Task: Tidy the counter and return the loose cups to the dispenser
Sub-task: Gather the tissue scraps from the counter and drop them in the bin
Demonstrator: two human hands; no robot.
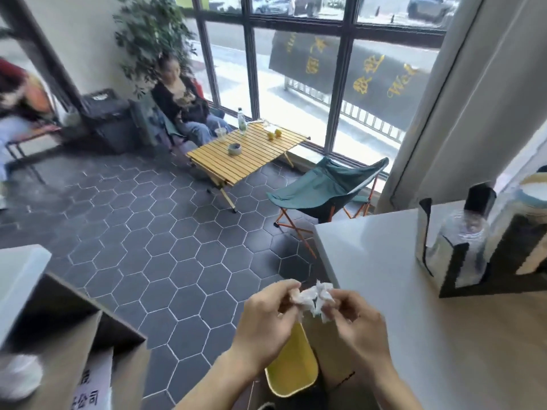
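A crumpled wad of white paper point(315, 298) is being pinched between both hands, just off the near corner of the white counter point(384, 291). The left hand point(266, 318) is being closed on the wad's left end with thumb and fingertips pressed together on it; the right hand point(352, 318) is being closed in the same way on the right end, so the wad is being spanned between the two grips. Directly beneath the grip a yellow bin point(291, 368) is being shown with its mouth open (the likely place for the wad, judged from the tidying task).

The paper is being judged very light, soft and easily squashed, with no stiffness of its own; it is not slippery, but a loose fold could be torn or shed if it is being pulled apart. A hold around the dense middle of the ball is being judged safer than a hold on a stray edge.

To the right of the grip and further back on the counter, clear cups point(461, 241) are being held stacked in a black dispenser point(455, 261). Those are being judged thin, light and easily crushed, best taken by the side wall near the rim. No loose cup can be told apart in this view.
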